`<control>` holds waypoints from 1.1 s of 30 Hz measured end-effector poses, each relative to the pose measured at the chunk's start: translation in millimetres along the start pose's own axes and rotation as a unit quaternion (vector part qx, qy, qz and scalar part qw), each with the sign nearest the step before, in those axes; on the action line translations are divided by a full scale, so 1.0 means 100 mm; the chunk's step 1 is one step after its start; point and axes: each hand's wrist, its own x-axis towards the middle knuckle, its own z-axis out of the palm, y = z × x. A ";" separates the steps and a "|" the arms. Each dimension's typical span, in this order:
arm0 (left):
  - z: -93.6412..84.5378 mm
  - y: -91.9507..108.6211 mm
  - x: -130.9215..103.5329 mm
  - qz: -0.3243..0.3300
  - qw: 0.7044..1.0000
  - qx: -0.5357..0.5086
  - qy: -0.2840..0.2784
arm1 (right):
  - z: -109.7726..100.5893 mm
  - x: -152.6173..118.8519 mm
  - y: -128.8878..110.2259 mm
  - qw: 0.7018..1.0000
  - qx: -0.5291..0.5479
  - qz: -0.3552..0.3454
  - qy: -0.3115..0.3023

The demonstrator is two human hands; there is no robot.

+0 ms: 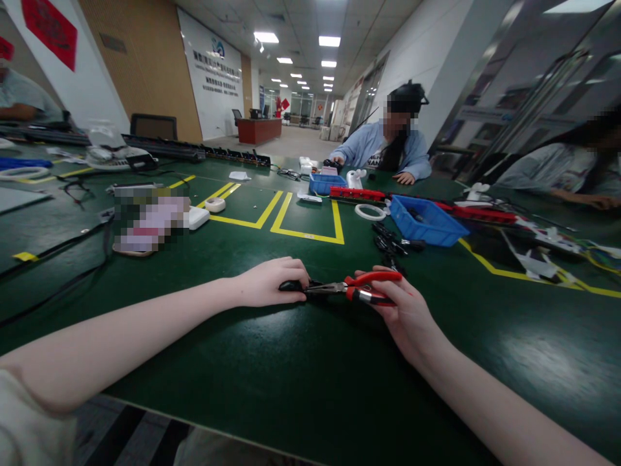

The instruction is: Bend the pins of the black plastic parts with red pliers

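My right hand (398, 301) is closed round the red and black handles of a pair of long-nose pliers (369, 279). The pliers' metal jaws point left, toward my left hand (274, 281). In that hand's curled fingers is a small black part (290, 285), its dark rounded end showing at the palm side. The jaw tips meet or overlap the black part beside my fingertips; whether they grip it I cannot tell. Both hands are low over the green table (272, 375). Just beyond the pliers lies a heap of black cables or connectors (387, 243).
A blue bin (424, 221) stands right of the cable heap, near a white ring (370, 212). Farther back is a smaller blue bin (327, 184). At left lie a phone (145, 226), a white box (196, 218) and a tape roll (215, 204). A person (388, 142) sits across the table.
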 end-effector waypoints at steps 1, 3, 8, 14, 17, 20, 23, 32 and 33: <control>0.00 0.00 0.00 -0.001 1.000 0.000 -0.001 | 0.00 0.00 0.00 1.000 0.000 -0.002 0.000; 0.00 0.00 0.00 -0.002 1.000 -0.003 -0.001 | -0.01 0.00 0.01 1.000 -0.001 -0.004 -0.001; 0.00 0.00 0.00 0.003 1.000 -0.008 0.002 | 0.00 0.02 0.04 1.000 0.000 -0.007 -0.001; 0.01 0.00 0.00 -0.003 1.000 -0.004 0.000 | -0.01 0.01 0.04 1.000 0.006 -0.008 -0.002; 0.01 0.00 0.00 -0.002 1.000 -0.001 0.000 | -0.01 0.01 0.03 1.000 0.007 -0.009 -0.001; 0.01 0.00 0.00 -0.001 1.000 0.001 0.000 | -0.02 0.02 0.02 1.000 0.008 -0.011 -0.004; 0.01 0.00 0.00 -0.003 1.000 0.002 0.001 | -0.02 0.03 0.02 1.000 0.007 -0.011 -0.006; 0.00 0.01 0.00 -0.002 1.000 -0.002 0.001 | -0.01 0.02 -0.01 1.000 0.006 -0.002 0.003; 0.00 0.01 0.00 -0.003 1.000 -0.007 0.001 | -0.01 0.03 -0.01 1.000 0.007 0.000 0.002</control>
